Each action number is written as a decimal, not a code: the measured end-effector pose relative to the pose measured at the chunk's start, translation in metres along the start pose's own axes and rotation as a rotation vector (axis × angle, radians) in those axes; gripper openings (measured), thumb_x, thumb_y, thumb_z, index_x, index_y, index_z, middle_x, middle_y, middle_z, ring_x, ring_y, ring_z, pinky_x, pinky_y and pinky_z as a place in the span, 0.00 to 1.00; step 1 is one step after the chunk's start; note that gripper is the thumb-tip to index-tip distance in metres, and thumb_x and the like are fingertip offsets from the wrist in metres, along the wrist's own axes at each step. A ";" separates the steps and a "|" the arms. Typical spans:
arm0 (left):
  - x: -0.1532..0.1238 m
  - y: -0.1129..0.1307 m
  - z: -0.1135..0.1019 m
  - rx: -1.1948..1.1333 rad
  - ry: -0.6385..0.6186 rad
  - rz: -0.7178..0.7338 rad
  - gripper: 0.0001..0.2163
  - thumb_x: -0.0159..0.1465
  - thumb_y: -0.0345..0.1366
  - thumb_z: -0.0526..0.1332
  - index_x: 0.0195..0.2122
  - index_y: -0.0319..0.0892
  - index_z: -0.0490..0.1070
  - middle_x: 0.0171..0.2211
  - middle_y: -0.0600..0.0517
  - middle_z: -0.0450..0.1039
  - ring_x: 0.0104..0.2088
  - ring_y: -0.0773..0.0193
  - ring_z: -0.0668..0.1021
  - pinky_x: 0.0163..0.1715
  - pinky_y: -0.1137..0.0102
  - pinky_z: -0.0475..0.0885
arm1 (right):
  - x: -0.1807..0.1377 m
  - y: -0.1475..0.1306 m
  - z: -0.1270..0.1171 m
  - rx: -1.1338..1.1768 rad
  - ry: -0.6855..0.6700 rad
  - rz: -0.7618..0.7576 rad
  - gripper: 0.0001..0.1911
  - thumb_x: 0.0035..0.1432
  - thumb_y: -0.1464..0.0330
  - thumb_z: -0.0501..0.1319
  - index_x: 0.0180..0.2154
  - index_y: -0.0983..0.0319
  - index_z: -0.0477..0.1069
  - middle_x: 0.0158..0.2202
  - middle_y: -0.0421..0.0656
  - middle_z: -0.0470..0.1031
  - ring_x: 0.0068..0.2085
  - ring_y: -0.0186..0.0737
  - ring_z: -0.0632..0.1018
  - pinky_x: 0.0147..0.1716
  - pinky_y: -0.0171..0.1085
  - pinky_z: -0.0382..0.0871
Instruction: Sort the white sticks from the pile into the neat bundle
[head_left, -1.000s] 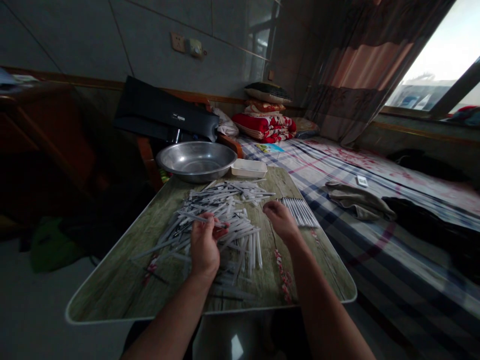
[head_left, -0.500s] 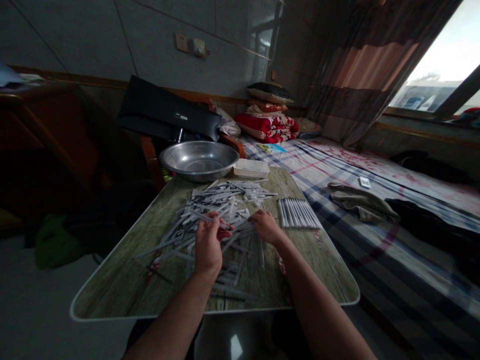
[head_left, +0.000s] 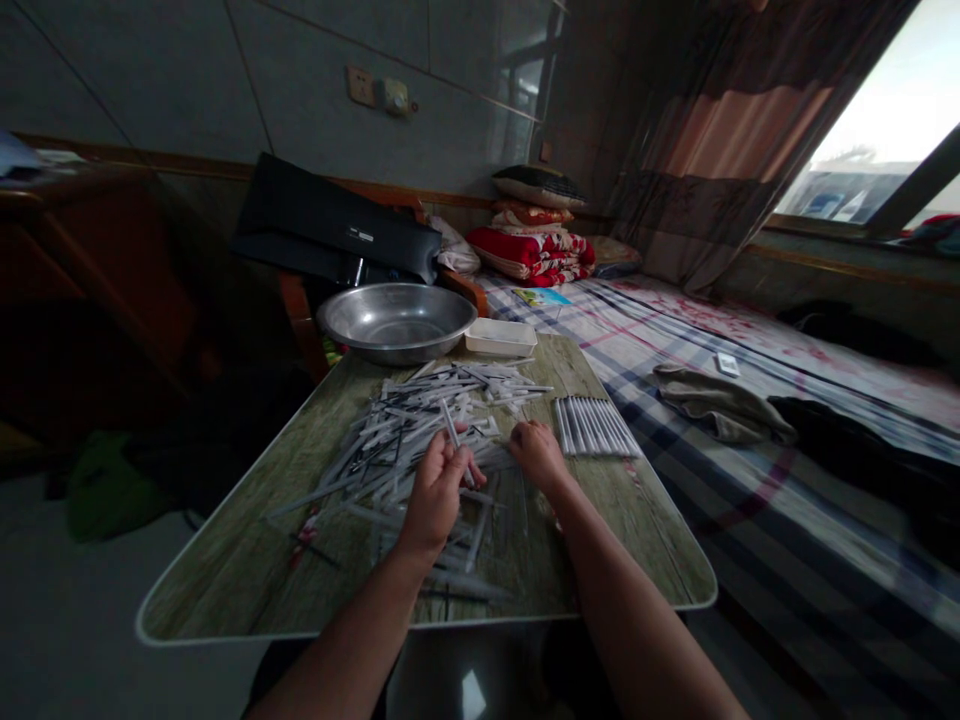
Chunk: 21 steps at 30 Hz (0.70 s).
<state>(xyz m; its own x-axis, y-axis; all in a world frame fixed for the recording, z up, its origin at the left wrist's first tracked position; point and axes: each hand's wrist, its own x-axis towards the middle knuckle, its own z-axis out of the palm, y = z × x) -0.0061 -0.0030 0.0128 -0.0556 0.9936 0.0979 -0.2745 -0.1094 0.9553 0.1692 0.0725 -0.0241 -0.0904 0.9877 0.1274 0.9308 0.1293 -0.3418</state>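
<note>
1. Head view, hands: my left hand (head_left: 435, 495) is closed on a pen-like tube (head_left: 450, 424), pinched between thumb and fingers. Tube is tilted, upper end pointing away from me and slightly left.
2. Head view, right hand (head_left: 538, 455): fingers curled and pointing down, at the right edge of the loose pile (head_left: 397, 425). Can't tell if anything is in them; fingertips are hidden. My two hands are apart, a short gap between them.
3. Loose pile: whitish tubes and some dark thin pieces, crisscrossed, spread left of and beyond my left hand. Some also lie under and nearer than that hand.
4. Neat row (head_left: 596, 427): white tubes side by side, dark far ends, just right of my right hand, not touching it.
5. Beyond both hands, at the far end of the table (head_left: 240, 600): metal basin (head_left: 397, 315) on the left, shallow white tray (head_left: 500, 338) just right of it.
6. Right of my right hand, off the table: bed (head_left: 675, 540) with plaid cover, grayish cloth (head_left: 709, 400) lying on it.
</note>
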 end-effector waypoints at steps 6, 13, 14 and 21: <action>0.001 -0.004 -0.003 0.091 -0.093 -0.034 0.17 0.63 0.45 0.57 0.48 0.40 0.69 0.25 0.58 0.63 0.20 0.72 0.63 0.20 0.76 0.59 | -0.003 0.002 -0.020 0.409 0.106 0.081 0.00 0.50 0.71 0.60 0.28 0.62 0.69 0.25 0.40 0.71 0.29 0.37 0.71 0.30 0.35 0.61; -0.001 -0.004 -0.003 0.386 -0.209 -0.005 0.19 0.65 0.47 0.54 0.46 0.38 0.74 0.22 0.56 0.63 0.24 0.67 0.66 0.24 0.73 0.59 | -0.020 -0.021 -0.064 1.473 -0.051 -0.069 0.08 0.49 0.64 0.64 0.32 0.61 0.71 0.21 0.34 0.62 0.20 0.29 0.62 0.19 0.30 0.58; -0.002 -0.003 -0.003 0.409 -0.227 0.001 0.19 0.65 0.47 0.54 0.46 0.38 0.74 0.22 0.56 0.63 0.24 0.67 0.66 0.25 0.73 0.60 | -0.022 -0.024 -0.067 1.513 -0.052 -0.078 0.07 0.49 0.64 0.64 0.31 0.61 0.71 0.21 0.34 0.62 0.20 0.29 0.62 0.19 0.30 0.58; -0.002 0.001 -0.002 0.495 -0.274 0.062 0.19 0.65 0.46 0.54 0.46 0.38 0.75 0.25 0.54 0.70 0.27 0.64 0.70 0.30 0.71 0.64 | -0.023 -0.029 -0.070 1.419 -0.020 -0.117 0.08 0.49 0.64 0.65 0.30 0.62 0.73 0.25 0.37 0.67 0.21 0.28 0.65 0.19 0.30 0.57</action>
<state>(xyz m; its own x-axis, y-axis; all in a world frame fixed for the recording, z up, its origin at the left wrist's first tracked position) -0.0086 -0.0052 0.0129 0.2124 0.9634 0.1638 0.2076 -0.2083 0.9558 0.1693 0.0395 0.0479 -0.1568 0.9649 0.2106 -0.2194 0.1739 -0.9600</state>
